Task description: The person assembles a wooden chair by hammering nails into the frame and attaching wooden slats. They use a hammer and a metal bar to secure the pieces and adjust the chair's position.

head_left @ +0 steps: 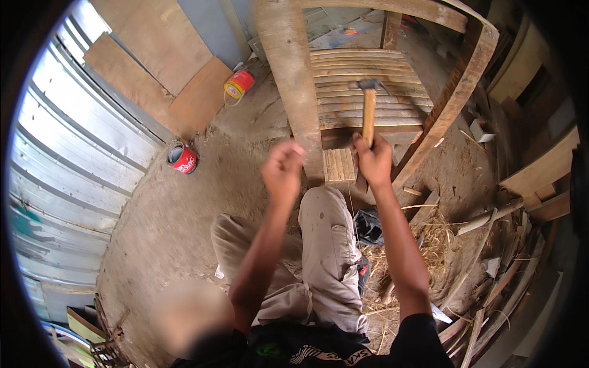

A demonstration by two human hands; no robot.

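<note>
My right hand [374,161] is closed round the wooden handle of a claw hammer [369,113], held head up in front of a wooden frame [285,67]. Slightly blurred, my left hand [283,168] is raised beside the frame's left post with its fingers curled in. Whether something small sits between those fingers cannot be made out. Between the two hands is a small panel of bamboo strips [338,165] at the near end of the frame. Farther back, a row of bamboo slats [368,86] lies across the frame.
A red paint can [184,161] stands on the floor to the left, and a red and yellow bucket [239,83] lies farther back. Plywood sheets [147,61] lean on the wall. Wood scraps [491,288] and shavings [423,245] litter the right side, near a black bag [368,227].
</note>
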